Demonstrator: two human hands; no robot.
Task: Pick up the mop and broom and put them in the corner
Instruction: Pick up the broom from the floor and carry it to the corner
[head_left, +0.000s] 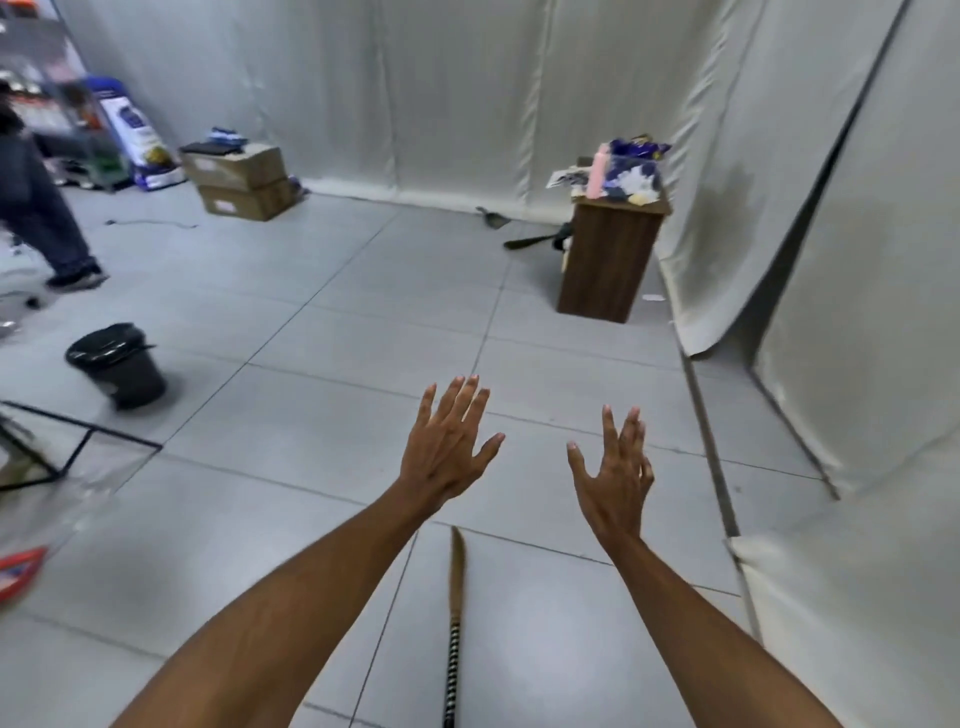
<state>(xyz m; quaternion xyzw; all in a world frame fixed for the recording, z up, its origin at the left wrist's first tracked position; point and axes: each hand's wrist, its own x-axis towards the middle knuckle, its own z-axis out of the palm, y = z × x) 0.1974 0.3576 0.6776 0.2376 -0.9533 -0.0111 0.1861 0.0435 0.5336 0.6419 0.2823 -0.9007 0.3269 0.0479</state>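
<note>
A broom (455, 597) lies flat on the grey tiled floor between my forearms, its tan bristles pointing away from me and its black-and-white banded handle running off the bottom edge. My left hand (448, 448) and my right hand (615, 475) are both raised above the floor beyond the bristle tip, fingers spread, holding nothing. A dark long-handled tool (530, 241), possibly the mop, lies on the floor at the far side, partly hidden behind a brown cabinet (608, 265). The room's corner is at the back, where the white curtains (415, 93) meet.
A black bin (122, 366) stands at the left. Stacked cardboard boxes (241, 182) sit at the back left. Another person's legs (47, 218) are at the far left by a shelf. A black metal frame (78, 447) lies at the left edge. Cluttered items top the cabinet.
</note>
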